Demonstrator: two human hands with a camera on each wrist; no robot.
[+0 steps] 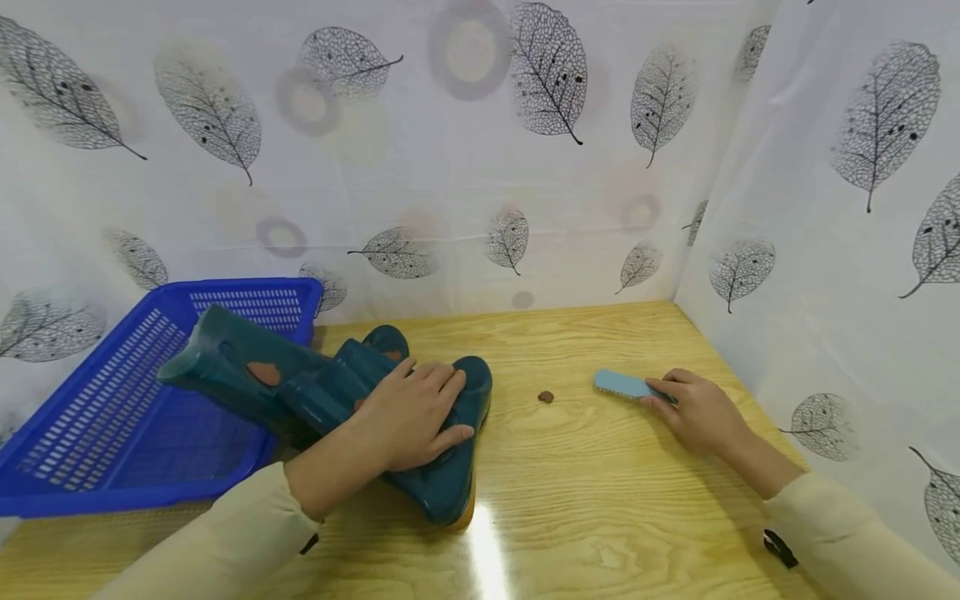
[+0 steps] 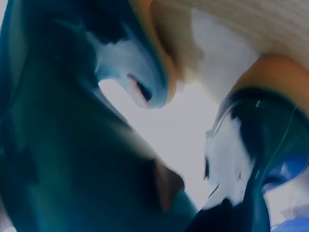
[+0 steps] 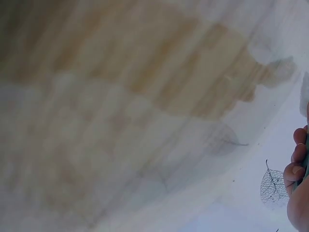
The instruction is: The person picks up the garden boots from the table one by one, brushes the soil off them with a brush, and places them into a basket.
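A pair of dark green rain boots [image 1: 465,467] with tan soles lies on the table, their shafts leaning over a blue basket's edge. Brown patches [image 1: 264,373] mark them. My left hand [image 1: 416,412] rests on the nearer boot's foot, thumb spread apart from the fingers. Close up, the left wrist view shows glossy green boot surfaces [image 2: 63,145], blurred. At the right, my right hand [image 1: 693,408] holds a light blue brush [image 1: 621,383] by its handle, bristles down, near the tabletop. Only some curled right fingers [image 3: 297,154] show in the right wrist view.
The blue plastic basket [image 1: 161,500] with slotted walls stands at the left. A small brown clump [image 1: 546,397] lies on the wooden table [image 1: 585,500] between boots and brush. White leaf-patterned sheeting [image 1: 465,192] borders the back and right side.
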